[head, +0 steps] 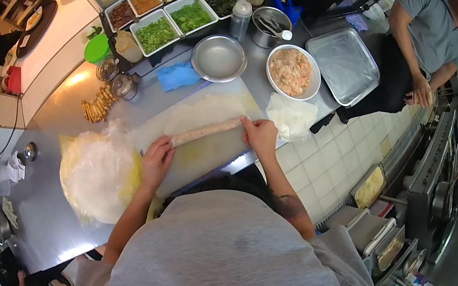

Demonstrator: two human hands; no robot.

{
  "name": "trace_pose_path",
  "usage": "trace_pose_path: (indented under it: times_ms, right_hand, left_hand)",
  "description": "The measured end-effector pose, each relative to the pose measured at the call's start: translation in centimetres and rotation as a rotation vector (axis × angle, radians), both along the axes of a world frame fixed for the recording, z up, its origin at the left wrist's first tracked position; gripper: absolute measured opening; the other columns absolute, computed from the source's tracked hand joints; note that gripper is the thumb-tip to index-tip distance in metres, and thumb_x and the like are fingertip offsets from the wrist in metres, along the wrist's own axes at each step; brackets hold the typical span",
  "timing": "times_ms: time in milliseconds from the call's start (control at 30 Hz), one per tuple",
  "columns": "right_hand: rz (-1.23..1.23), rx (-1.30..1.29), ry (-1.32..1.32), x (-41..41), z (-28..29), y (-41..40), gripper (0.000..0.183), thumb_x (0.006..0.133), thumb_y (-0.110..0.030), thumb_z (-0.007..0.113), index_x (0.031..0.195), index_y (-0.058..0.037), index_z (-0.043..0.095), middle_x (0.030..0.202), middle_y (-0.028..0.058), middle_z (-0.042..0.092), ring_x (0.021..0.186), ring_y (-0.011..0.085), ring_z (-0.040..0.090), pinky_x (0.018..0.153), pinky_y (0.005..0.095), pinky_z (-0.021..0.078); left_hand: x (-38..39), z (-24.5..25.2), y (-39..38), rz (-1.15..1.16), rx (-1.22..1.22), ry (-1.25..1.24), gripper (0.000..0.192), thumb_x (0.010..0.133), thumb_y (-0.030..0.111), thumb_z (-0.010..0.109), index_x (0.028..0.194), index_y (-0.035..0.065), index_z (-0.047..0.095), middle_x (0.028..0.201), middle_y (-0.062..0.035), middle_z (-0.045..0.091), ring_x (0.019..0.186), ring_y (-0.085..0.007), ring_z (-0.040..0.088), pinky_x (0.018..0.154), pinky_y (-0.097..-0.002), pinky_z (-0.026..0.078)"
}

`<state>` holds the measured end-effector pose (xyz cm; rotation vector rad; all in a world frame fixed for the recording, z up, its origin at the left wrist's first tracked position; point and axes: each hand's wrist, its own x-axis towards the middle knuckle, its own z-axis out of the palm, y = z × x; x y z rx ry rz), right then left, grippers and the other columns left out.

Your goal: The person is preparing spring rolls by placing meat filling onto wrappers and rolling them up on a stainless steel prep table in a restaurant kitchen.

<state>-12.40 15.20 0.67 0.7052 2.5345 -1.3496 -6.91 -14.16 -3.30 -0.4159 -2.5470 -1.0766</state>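
Note:
A long thin roll of filled wrapper (pixel 205 132) lies aslant over a white cutting board (pixel 194 160). My left hand (pixel 158 156) has its fingertips on the roll's lower left end, and my right hand (pixel 259 135) pinches its upper right end. Beyond the roll a pale, translucent wrapper sheet (pixel 198 108) is spread on the board. Near my right hand sits a stack of wrappers (pixel 291 116) on plastic. A white bowl of pinkish minced filling (pixel 290 72) stands behind that stack. A metal bowl (pixel 219 58) holding clear liquid is at the board's far end.
Left of the board, a large plastic bag (pixel 96 175) rests on the steel counter (pixel 36 206). Farther back are a blue cloth (pixel 176 76), tubs of chopped greens (pixel 155 33), a squeeze bottle (pixel 240 20) and a metal tray (pixel 343 64). Another person (pixel 427 44) is at the right.

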Motion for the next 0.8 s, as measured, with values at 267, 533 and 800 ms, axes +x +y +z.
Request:
trace_pose_path:
  times_ms: [267,533,800]
  right_hand:
    - [-0.033,0.098,0.485,1.3,-1.3,-1.9,0.013,0.081,-0.008,0.069,0.085,0.002,0.063,0.084,0.0202,0.069,0.069,0.0262,0.068,0.063,0.0358,0.0523]
    - [0.259,0.149,0.756,2.0,-3.2,-0.9,0.006,0.085,-0.004,0.066,0.088,-0.0021,0.061,0.105,0.0149,0.069,0.085,0.0276,0.067,0.074,0.0366,0.0519]
    - [0.788,0.221,0.899,-0.2,-3.5,3.3,0.014,0.083,-0.006,0.066,0.095,-0.0072,0.06,0.114,0.0093,0.066,0.095,0.0294,0.063,0.085,0.0393,0.0489]
  left_hand:
    - [0.1,-0.1,0.0,-0.002,0.004,0.024,0.018,0.075,-0.002,0.074,0.091,0.0005,0.065,0.106,-0.0142,0.067,0.101,-0.0308,0.065,0.086,-0.0356,0.054]
    - [0.2,0.1,-0.1,0.023,0.027,-0.004,0.02,0.074,-0.002,0.074,0.091,0.0012,0.065,0.107,-0.0139,0.066,0.1,-0.0302,0.065,0.084,-0.0354,0.054]
    - [0.0,0.4,0.1,0.0,0.001,0.03,0.021,0.073,-0.003,0.073,0.092,0.0017,0.064,0.106,-0.0134,0.066,0.099,-0.0304,0.065,0.084,-0.0359,0.055]
